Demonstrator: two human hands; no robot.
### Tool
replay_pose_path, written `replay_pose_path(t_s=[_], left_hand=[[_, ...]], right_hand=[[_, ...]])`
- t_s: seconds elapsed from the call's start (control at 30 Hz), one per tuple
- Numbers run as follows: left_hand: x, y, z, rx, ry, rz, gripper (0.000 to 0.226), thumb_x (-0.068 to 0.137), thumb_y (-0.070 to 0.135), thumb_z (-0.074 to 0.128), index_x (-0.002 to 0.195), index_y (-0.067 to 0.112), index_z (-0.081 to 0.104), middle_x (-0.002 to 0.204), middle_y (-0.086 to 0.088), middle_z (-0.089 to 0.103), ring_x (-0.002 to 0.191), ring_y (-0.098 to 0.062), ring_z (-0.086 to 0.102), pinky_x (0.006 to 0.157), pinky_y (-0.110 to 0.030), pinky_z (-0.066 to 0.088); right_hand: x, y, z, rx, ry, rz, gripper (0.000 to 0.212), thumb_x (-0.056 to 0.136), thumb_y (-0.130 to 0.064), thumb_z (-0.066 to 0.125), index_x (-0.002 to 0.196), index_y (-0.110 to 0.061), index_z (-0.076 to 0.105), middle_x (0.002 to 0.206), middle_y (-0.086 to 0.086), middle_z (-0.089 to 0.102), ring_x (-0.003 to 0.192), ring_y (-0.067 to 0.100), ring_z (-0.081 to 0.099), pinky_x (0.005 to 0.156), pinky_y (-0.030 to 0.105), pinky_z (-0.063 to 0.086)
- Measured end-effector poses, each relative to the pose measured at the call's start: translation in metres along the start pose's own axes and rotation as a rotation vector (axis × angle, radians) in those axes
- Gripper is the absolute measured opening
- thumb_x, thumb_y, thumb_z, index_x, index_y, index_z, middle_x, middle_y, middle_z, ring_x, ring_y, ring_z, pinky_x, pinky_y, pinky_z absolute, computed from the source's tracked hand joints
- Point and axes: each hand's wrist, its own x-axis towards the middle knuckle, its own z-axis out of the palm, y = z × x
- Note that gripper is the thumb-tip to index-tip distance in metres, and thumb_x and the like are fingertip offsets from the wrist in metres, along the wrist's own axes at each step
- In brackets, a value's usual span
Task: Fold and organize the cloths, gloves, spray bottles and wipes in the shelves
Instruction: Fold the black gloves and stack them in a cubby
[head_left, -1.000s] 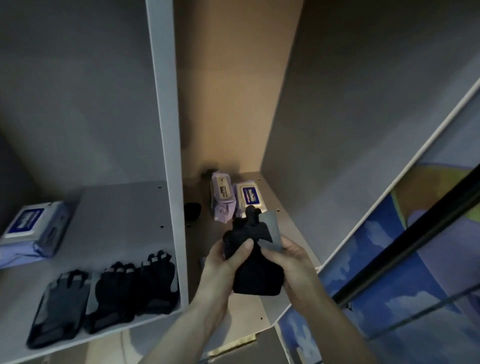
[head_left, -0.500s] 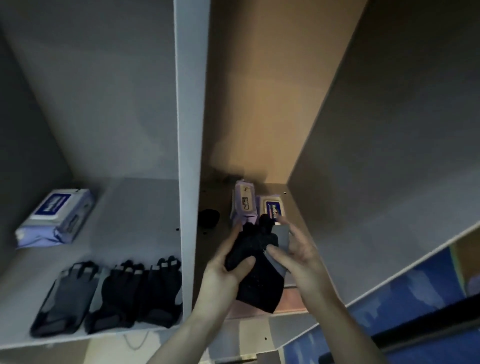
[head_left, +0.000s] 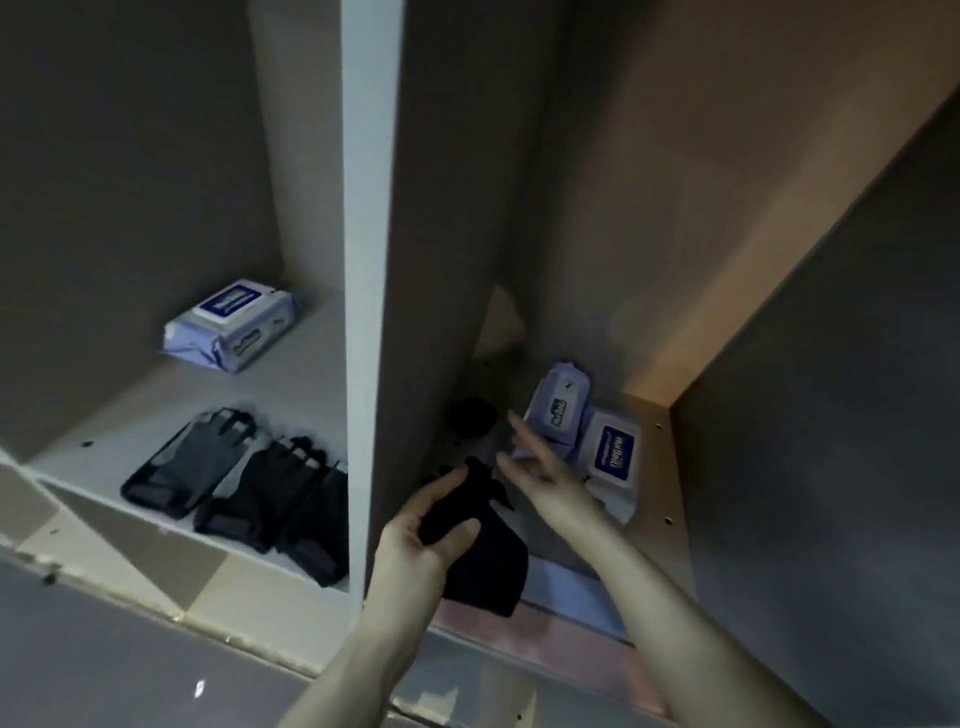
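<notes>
While dim: three wipes packs (head_left: 231, 325), perhaps four gloves (head_left: 187, 462).

Gloves (head_left: 244, 488) before a wipes pack (head_left: 231, 325) in the left compartment; two packs (head_left: 587, 431) in the right.

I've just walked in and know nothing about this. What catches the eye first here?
The person's left hand grips a black glove at the front of the right-hand shelf compartment, while the right hand reaches open toward two wipe packs behind it. In the left compartment, three dark gloves lie in a row before another wipe pack.
</notes>
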Motion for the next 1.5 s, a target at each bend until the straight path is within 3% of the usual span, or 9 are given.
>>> replay_pose_path(t_s=[0.2, 0.37, 0.5, 0.63, 0.73, 0.87, 1.0, 1.27, 1.5], left_hand=[[0.014, -0.007, -0.001, 0.059, 0.069, 0.039, 0.051, 0.085, -0.005, 0.064, 0.116, 0.035, 0.063, 0.098, 0.032, 0.066, 0.087, 0.02, 0.059, 0.07, -0.001, 0.045], [0.022, -0.016, -0.003, 0.054, 0.118, 0.05, 0.052, 0.085, -0.002, 0.066, 0.115, 0.039, 0.063, 0.118, 0.028, 0.056, 0.105, 0.018, 0.05, 0.084, -0.001, 0.044], [0.024, -0.016, -0.004, 0.061, 0.142, 0.068, 0.052, 0.083, -0.001, 0.068, 0.11, 0.043, 0.065, 0.117, 0.032, 0.056, 0.103, 0.022, 0.048, 0.092, -0.006, 0.041], [0.026, -0.015, -0.004, 0.055, 0.153, 0.056, 0.051, 0.083, 0.0, 0.068, 0.11, 0.043, 0.065, 0.122, 0.027, 0.057, 0.113, 0.012, 0.049, 0.102, -0.014, 0.038], [0.026, -0.014, -0.002, 0.053, 0.155, 0.063, 0.05, 0.084, -0.001, 0.067, 0.112, 0.04, 0.065, 0.12, 0.026, 0.059, 0.105, 0.018, 0.052, 0.083, -0.001, 0.043], [0.022, -0.012, 0.001, 0.081, 0.146, 0.051, 0.048, 0.085, 0.0, 0.066, 0.113, 0.039, 0.064, 0.117, 0.024, 0.062, 0.102, 0.016, 0.056, 0.089, -0.008, 0.044], [0.017, -0.007, 0.012, 0.101, 0.151, 0.057, 0.042, 0.086, 0.013, 0.068, 0.12, 0.039, 0.062, 0.106, 0.024, 0.069, 0.098, 0.011, 0.062, 0.086, -0.012, 0.045], [-0.029, 0.016, 0.038, 0.007, 0.022, 0.219, 0.036, 0.071, 0.023, 0.076, 0.106, 0.015, 0.071, 0.097, -0.002, 0.075, 0.095, -0.017, 0.071, 0.085, -0.029, 0.055], [-0.073, 0.029, 0.017, -0.076, 0.162, 0.346, 0.005, 0.081, -0.002, 0.068, 0.086, -0.001, 0.067, 0.075, -0.009, 0.072, 0.068, -0.015, 0.065, 0.061, -0.021, 0.052]], right_hand=[[0.106, 0.056, 0.009, -0.68, -0.074, -0.11, 0.05, 0.101, -0.036, 0.04, 0.148, -0.041, 0.024, 0.161, -0.001, 0.0, 0.148, 0.025, 0.001, 0.117, 0.031, 0.008], [0.154, 0.081, 0.021, -1.005, -0.156, -0.16, 0.06, 0.098, -0.03, 0.047, 0.148, -0.045, 0.018, 0.159, 0.003, -0.022, 0.146, 0.035, -0.011, 0.119, 0.047, 0.013], [0.177, 0.083, 0.026, -1.064, -0.197, -0.13, 0.076, 0.094, -0.025, 0.052, 0.151, -0.039, 0.004, 0.161, 0.003, -0.007, 0.147, 0.036, 0.001, 0.117, 0.048, 0.019], [0.159, 0.09, 0.031, -1.085, -0.092, -0.231, 0.049, 0.098, -0.023, 0.044, 0.146, -0.025, 0.035, 0.155, 0.005, 0.026, 0.141, 0.031, 0.025, 0.112, 0.036, 0.027], [0.141, 0.1, 0.037, -0.853, 0.021, -0.306, 0.039, 0.094, -0.014, 0.051, 0.133, -0.017, 0.053, 0.139, 0.009, 0.049, 0.129, 0.028, 0.043, 0.098, 0.029, 0.039], [0.106, 0.064, 0.016, 0.053, 0.182, -0.055, 0.028, 0.085, -0.001, 0.066, 0.109, -0.008, 0.053, 0.11, 0.011, 0.059, 0.101, 0.025, 0.059, 0.066, 0.014, 0.047], [0.035, 0.019, -0.007, 0.798, 0.143, 0.004, 0.014, 0.089, 0.007, 0.055, 0.099, -0.004, 0.055, 0.102, 0.012, 0.064, 0.089, 0.023, 0.065, 0.081, 0.042, 0.056], [-0.085, -0.029, -0.008, 0.626, 0.109, -0.136, 0.012, 0.082, -0.016, 0.061, 0.091, -0.012, 0.069, 0.086, 0.004, 0.075, 0.079, 0.016, 0.07, 0.061, 0.028, 0.056], [-0.129, -0.052, -0.002, 0.707, -0.027, -0.173, 0.038, 0.076, -0.022, 0.072, 0.112, -0.012, 0.065, 0.106, 0.009, 0.073, 0.103, 0.021, 0.068, 0.082, 0.026, 0.054]])
